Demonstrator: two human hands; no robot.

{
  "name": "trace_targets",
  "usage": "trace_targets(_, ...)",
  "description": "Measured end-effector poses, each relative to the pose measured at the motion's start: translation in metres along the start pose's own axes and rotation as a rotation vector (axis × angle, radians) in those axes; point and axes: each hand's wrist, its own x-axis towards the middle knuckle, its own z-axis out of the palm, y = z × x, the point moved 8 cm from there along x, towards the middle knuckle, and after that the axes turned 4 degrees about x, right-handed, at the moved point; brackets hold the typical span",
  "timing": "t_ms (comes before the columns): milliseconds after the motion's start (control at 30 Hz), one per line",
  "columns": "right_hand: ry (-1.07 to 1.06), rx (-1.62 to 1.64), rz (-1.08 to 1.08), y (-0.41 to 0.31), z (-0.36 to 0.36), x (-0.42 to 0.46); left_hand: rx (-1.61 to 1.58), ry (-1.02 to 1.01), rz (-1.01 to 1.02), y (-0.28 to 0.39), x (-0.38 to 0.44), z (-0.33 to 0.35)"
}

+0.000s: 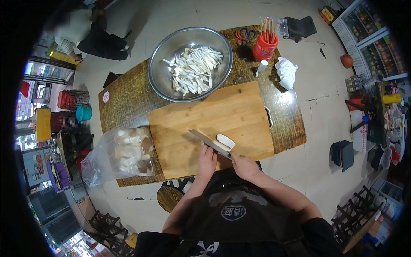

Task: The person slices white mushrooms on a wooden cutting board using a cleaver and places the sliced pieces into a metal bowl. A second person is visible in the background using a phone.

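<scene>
My right hand [244,165] is closed on the handle end of a kitchen knife [205,140], whose blade points up and left over a wooden cutting board [205,112]. Close to the blade's lower left side is my left hand [208,159], its fingertips near the metal; the blade partly hides whatever they touch. A pale, oblong mushroom slice [225,141] lies on the board just right of the knife, beside another pale piece along the blade. Beyond the board, a steel bowl [157,77] holds many white strips. A clear plastic bag [99,157] of whole mushrooms lies left of the board.
Behind the board on the wooden table [125,93] are a red container [264,48] of chopsticks, scissors [245,34], a small white bottle [262,65] and a crumpled white bag [286,73]. A round stool [170,196] stands under the near edge. A person [93,38] is at the upper left.
</scene>
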Motion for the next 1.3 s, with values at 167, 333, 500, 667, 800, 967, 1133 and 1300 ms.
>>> trace_targets(167, -0.14, 0.137, 0.11, 0.005, 0.005, 0.007, 0.036, 0.035, 0.003, 0.004, 0.0, -0.006)
trace_targets(333, -0.097, 0.081, 0.139, 0.001, -0.005, 0.004, 0.001, 0.008, -0.027, -0.006, 0.001, 0.0)
trace_targets(500, 0.013, -0.045, 0.028, -0.006, -0.013, -0.003, 0.025, 0.065, 0.02, -0.001, 0.001, -0.007)
trace_targets(667, -0.032, -0.102, 0.009, -0.013, -0.026, -0.031, 0.091, 0.011, -0.031, -0.005, 0.001, -0.006)
trace_targets(800, -0.036, -0.108, 0.037, 0.008, -0.026, -0.047, 0.093, 0.02, -0.024, -0.008, 0.001, -0.003)
trace_targets(967, -0.03, -0.11, 0.048, 0.021, -0.02, -0.05, 0.069, 0.072, 0.02, -0.004, 0.002, -0.006)
trace_targets(1133, -0.012, -0.094, 0.037, 0.029, -0.015, -0.045, 0.071, 0.095, 0.043, -0.001, 0.001, -0.008)
trace_targets(1300, 0.054, -0.038, 0.025, 0.018, -0.026, -0.048, 0.033, 0.05, 0.047, -0.004, 0.003, -0.005)
